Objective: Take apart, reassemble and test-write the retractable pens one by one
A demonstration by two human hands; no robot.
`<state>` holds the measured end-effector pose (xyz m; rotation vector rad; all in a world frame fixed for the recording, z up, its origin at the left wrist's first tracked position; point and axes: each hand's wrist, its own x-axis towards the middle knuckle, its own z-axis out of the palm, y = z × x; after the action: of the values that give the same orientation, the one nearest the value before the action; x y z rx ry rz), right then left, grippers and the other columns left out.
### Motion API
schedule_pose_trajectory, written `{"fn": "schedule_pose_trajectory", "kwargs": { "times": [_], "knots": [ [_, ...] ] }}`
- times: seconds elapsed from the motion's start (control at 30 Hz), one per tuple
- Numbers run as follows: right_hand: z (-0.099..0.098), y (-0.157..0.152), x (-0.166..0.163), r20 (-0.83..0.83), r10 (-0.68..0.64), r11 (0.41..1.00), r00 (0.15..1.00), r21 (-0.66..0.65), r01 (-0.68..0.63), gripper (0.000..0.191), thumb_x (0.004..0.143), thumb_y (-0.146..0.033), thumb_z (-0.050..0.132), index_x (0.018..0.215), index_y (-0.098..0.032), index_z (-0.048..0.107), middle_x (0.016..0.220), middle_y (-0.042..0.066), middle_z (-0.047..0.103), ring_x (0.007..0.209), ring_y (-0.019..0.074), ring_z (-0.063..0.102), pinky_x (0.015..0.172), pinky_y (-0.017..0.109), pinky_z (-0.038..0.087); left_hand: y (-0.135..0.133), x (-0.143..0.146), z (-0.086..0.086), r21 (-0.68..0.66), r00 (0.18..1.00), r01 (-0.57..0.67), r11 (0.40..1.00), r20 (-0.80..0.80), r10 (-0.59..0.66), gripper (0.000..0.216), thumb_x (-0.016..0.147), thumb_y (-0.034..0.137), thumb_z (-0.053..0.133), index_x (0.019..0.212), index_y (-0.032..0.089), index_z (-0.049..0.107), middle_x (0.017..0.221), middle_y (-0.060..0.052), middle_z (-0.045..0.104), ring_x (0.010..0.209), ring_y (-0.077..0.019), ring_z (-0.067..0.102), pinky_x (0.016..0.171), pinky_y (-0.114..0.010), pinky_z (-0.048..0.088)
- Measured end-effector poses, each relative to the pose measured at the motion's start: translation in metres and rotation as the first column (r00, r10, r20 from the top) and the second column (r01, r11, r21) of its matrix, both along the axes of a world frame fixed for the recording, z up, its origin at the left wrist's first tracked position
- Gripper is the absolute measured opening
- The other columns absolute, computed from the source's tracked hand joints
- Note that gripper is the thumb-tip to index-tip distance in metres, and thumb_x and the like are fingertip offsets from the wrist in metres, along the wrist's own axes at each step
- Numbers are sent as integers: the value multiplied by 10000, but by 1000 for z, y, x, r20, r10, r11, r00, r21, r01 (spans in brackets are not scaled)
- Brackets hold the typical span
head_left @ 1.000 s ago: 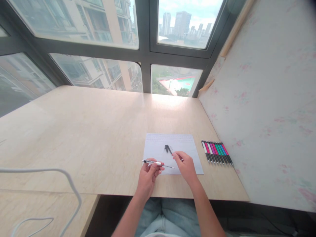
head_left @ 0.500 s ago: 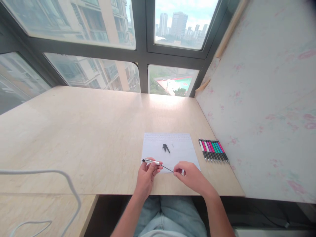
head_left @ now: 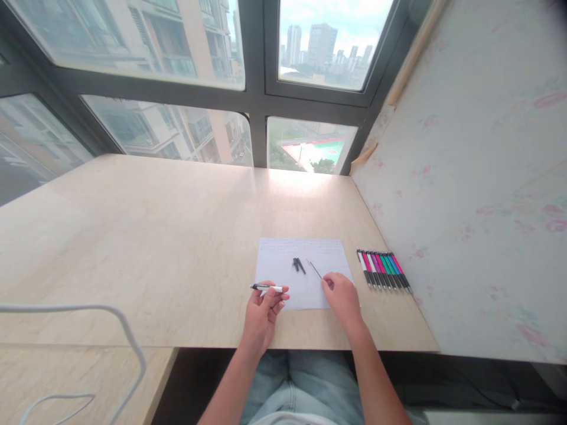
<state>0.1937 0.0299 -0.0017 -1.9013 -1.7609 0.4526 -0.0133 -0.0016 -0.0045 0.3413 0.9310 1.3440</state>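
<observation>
Pinching a thin dark refill (head_left: 315, 270) near its lower end, the right hand (head_left: 343, 296) hung over the sheet of paper (head_left: 277, 260), its thumb and fingers drawn close together. The refill slanted up and away to the left of the fingertips, and from where I stood I could not tell whether its far end touched the paper. The left hand (head_left: 260, 316), palm turned partly upward, held a white pen barrel (head_left: 266, 287) with a black end between thumb and fingers, lying nearly level above the sheet's left edge. Between the two hands, but farther from the person, small black pen parts (head_left: 298, 265) lay on the paper. To the right, a row of colourful pens (head_left: 384, 270) rested side by side on the pale tabletop (head_left: 155, 248), near the flowered wall (head_left: 478, 177).
</observation>
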Motion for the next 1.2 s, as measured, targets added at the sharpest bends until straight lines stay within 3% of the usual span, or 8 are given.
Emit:
{"fn": "schedule_pose_trajectory", "kwargs": {
  "times": [0.33, 0.5, 0.63, 0.73, 0.83, 1.03, 1.1, 1.2],
  "knots": [
    [-9, 10, -6, -36, -15, 999, 999, 34, 17, 177, 820, -237, 504, 772, -194, 669, 765, 57, 674, 709, 204, 604, 698, 314, 434, 0, 0, 1, 16, 1000, 12, 1000, -7, -11, 345, 737, 322, 766, 979, 175, 570, 870, -77, 747, 720, -144, 709, 622, -203, 534],
    [0, 8, -23, -226, 17, 998, 974, 63, -3, 212, 854, -303, 511, 813, -176, 676, 805, 67, 687, 721, 198, 608, 707, 306, 441, -1, 2, 2, 54, 998, 32, 998, -49, -29, 305, 758, 326, 746, 958, 171, 575, 882, -83, 739, 709, -140, 686, 622, -212, 505],
    [8, -11, -41, -540, 97, 990, 836, -30, -135, 348, 920, -426, 450, 807, -179, 669, 726, 37, 666, 685, 178, 599, 647, 271, 441, -3, 4, 0, 124, 987, 60, 990, -153, -41, 246, 764, 324, 738, 892, 155, 614, 891, -72, 713, 694, -128, 637, 659, -239, 487],
    [10, -24, -54, -694, 127, 967, 709, -72, -243, 437, 939, -492, 407, 767, -178, 656, 672, 21, 639, 626, 156, 571, 616, 256, 437, -4, 3, -2, 151, 952, 111, 982, -300, -62, 229, 755, 322, 743, 875, 150, 651, 750, -28, 667, 663, -128, 595, 668, -250, 466],
    [13, -29, -60, -706, 138, 963, 695, -69, -261, 439, 919, -498, 461, 661, -180, 618, 626, 10, 616, 615, 149, 558, 622, 254, 426, -6, 3, -1, 151, 922, 157, 976, -376, -90, 243, 748, 332, 746, 891, 154, 663, 657, -2, 624, 632, -132, 568, 653, -255, 448],
    [15, -29, -56, -737, 71, 968, 672, -112, -225, 410, 878, -482, 538, 611, -175, 588, 586, -6, 582, 574, 131, 512, 585, 251, 389, -6, 4, 5, 137, 927, 169, 976, -358, -110, 272, 759, 370, 727, 917, 155, 675, 678, -13, 624, 642, -139, 565, 647, -257, 444],
    [13, -30, -59, -805, -6, 969, 593, -151, -195, 391, 869, -488, 553, 645, -170, 599, 584, -9, 567, 558, 122, 488, 543, 241, 363, -6, 4, 4, 152, 930, 153, 976, -356, -90, 270, 778, 379, 707, 913, 148, 675, 687, -20, 622, 651, -142, 565, 647, -257, 446],
    [9, -34, -67, -924, -157, 963, 349, -221, -151, 332, 849, -485, 589, 792, -162, 645, 626, -7, 572, 554, 112, 470, 482, 223, 317, -5, 6, 1, 166, 918, 125, 978, -394, -50, 274, 788, 384, 698, 904, 137, 671, 685, -26, 625, 650, -145, 571, 650, -264, 456]
  ]
}}
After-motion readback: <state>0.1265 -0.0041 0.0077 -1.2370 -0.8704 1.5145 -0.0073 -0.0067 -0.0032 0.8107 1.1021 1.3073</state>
